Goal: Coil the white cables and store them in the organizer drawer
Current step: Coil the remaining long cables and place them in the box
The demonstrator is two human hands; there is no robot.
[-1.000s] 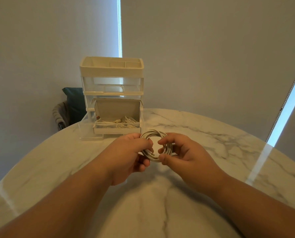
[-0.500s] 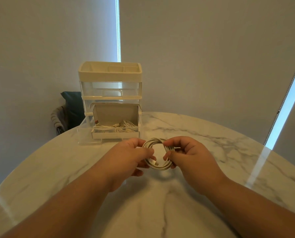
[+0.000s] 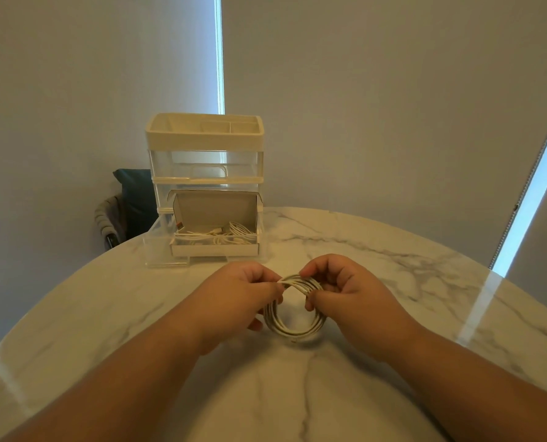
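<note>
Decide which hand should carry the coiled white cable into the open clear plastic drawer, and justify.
Probably the left hand: it pinches the coiled white cable and sits directly before the open clear plastic drawer; the right hand, also gripping, lies further right.

your white cable coil is a tight ring of several loops, standing roughly upright, pinched at its top between your left hand and right hand. the organizer stands beyond it, its clear bottom drawer pulled out, loose white cables lying tangled inside.
</note>
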